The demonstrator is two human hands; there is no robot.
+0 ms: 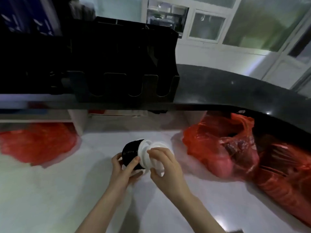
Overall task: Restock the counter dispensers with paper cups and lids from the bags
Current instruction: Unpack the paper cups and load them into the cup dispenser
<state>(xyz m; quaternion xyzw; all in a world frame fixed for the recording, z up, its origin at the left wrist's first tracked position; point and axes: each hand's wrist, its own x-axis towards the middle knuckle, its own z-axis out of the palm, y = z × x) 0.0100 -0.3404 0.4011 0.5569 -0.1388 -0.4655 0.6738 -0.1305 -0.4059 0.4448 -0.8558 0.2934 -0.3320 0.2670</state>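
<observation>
My left hand grips a stack of black lids, held sideways above the floor. Joined to that stack on its right is a stack of white lids. My right hand curls round the white lids and pulls a few askew from the rest. A black dispenser with several U-shaped front slots stands on the dark counter above my hands. A red plastic bag lies open on the floor to the right, under the counter edge.
Another red bag lies on the floor at the left, blurred. White shelving shows below the counter. A pale tiled floor spreads under my arms. Windows and white cabinets stand behind the counter.
</observation>
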